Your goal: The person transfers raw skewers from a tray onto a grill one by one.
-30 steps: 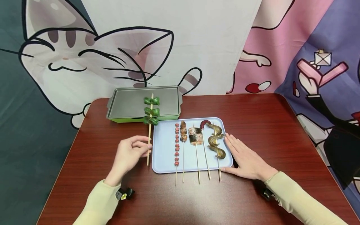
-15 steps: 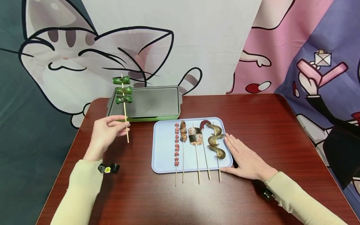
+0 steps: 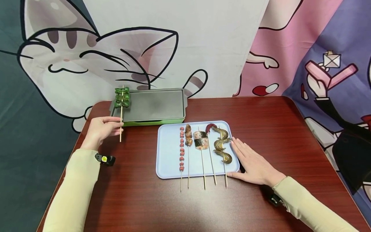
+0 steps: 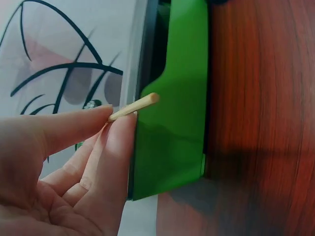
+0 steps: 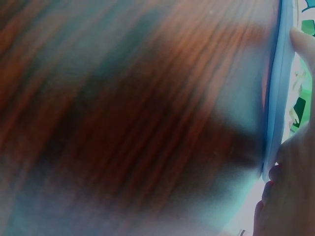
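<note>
My left hand pinches the bare wooden stick of a green pepper skewer between thumb and fingers. In the head view the pepper pieces overlap the left end of a grey grill plate with a green base. The stick's blunt end pokes out past my fingertips in the left wrist view. My right hand rests with straight fingers against the right edge of a light blue tray. Its thumb lies at the tray's front right corner, close to the shrimp skewer.
On the tray lie a skewer of small red pieces, a brown meat skewer, a fish skewer and a dark red tentacle skewer. Their sticks overhang the front edge. A printed cloth hangs behind the brown table.
My left hand has carried the pepper skewer from beside the tray leftward and away from me, over the grill plate's left end, lowering it lately. The right hand has stayed at the tray.
</note>
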A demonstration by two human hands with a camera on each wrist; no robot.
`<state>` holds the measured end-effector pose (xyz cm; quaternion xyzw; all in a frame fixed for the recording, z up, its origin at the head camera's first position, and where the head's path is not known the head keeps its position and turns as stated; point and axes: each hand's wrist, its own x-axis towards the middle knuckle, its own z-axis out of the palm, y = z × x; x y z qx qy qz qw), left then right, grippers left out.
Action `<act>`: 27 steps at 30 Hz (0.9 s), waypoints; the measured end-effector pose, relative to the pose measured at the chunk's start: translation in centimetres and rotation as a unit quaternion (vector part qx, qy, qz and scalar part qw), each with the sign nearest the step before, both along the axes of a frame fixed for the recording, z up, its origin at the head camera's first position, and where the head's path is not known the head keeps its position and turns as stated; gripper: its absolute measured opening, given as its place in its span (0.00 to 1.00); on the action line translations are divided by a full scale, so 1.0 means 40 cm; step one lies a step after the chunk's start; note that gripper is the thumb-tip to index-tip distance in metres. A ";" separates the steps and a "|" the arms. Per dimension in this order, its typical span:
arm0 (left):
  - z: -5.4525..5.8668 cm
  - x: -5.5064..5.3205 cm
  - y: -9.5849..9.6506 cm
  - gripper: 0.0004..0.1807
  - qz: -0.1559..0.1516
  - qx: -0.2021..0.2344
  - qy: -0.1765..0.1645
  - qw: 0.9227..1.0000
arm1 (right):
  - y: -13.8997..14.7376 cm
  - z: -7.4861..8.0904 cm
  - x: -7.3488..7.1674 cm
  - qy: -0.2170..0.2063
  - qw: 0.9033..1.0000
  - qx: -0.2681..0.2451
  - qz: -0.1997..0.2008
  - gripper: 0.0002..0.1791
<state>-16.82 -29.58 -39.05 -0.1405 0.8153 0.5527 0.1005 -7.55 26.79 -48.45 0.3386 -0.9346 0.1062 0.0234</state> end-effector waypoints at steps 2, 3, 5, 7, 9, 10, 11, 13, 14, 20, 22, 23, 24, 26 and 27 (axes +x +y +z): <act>-0.004 -0.007 -0.005 0.22 -0.005 -0.022 -0.007 1.000 | 0.000 0.000 0.000 0.000 1.000 0.001 0.001 0.63; -0.006 -0.010 -0.008 0.22 -0.007 -0.032 -0.009 0.999 | -0.001 0.000 0.000 0.000 1.000 0.002 0.001 0.63; -0.006 -0.014 -0.010 0.21 -0.011 -0.047 -0.011 0.999 | -0.001 0.001 0.001 -0.001 1.000 0.002 0.001 0.63; -0.006 -0.018 -0.011 0.20 -0.014 -0.058 -0.012 0.998 | -0.002 0.001 0.001 -0.003 1.000 0.004 0.000 0.63; -0.003 -0.022 -0.011 0.20 -0.018 -0.063 -0.013 0.998 | -0.001 0.001 0.002 -0.005 1.000 0.005 -0.001 0.63; -0.002 -0.023 -0.011 0.20 -0.019 -0.064 -0.014 0.998 | -0.001 0.001 0.002 -0.005 1.000 0.006 -0.002 0.63; -0.001 -0.024 -0.011 0.20 -0.019 -0.067 -0.014 0.997 | -0.001 0.000 0.003 -0.005 1.000 0.007 -0.002 0.63; 0.001 -0.027 -0.012 0.20 -0.015 -0.071 -0.014 0.997 | -0.001 -0.001 0.003 -0.004 1.000 0.008 -0.002 0.63; 0.003 -0.028 -0.013 0.20 -0.014 -0.073 -0.013 0.997 | 0.000 -0.001 0.003 -0.004 1.000 0.008 -0.002 0.63; 0.003 -0.028 -0.012 0.20 -0.003 -0.084 -0.015 0.996 | 0.001 -0.002 0.001 -0.001 1.000 0.007 -0.001 0.63; 0.003 -0.023 -0.010 0.20 -0.006 -0.100 -0.014 0.995 | 0.001 -0.003 -0.001 0.000 1.000 0.008 0.000 0.63; 0.002 -0.020 -0.010 0.21 -0.010 -0.111 -0.011 0.994 | 0.002 -0.003 -0.001 0.000 1.000 0.008 0.001 0.63; 0.002 -0.016 -0.010 0.21 -0.014 -0.121 -0.007 0.993 | 0.002 -0.003 -0.002 0.000 1.000 0.008 0.001 0.63; 0.003 -0.007 -0.010 0.23 -0.017 -0.137 0.004 0.990 | 0.002 -0.002 -0.003 0.001 1.000 0.008 0.002 0.63; 0.004 -0.003 -0.011 0.25 -0.017 -0.145 0.011 0.989 | 0.002 -0.002 -0.003 0.001 1.000 0.009 0.001 0.63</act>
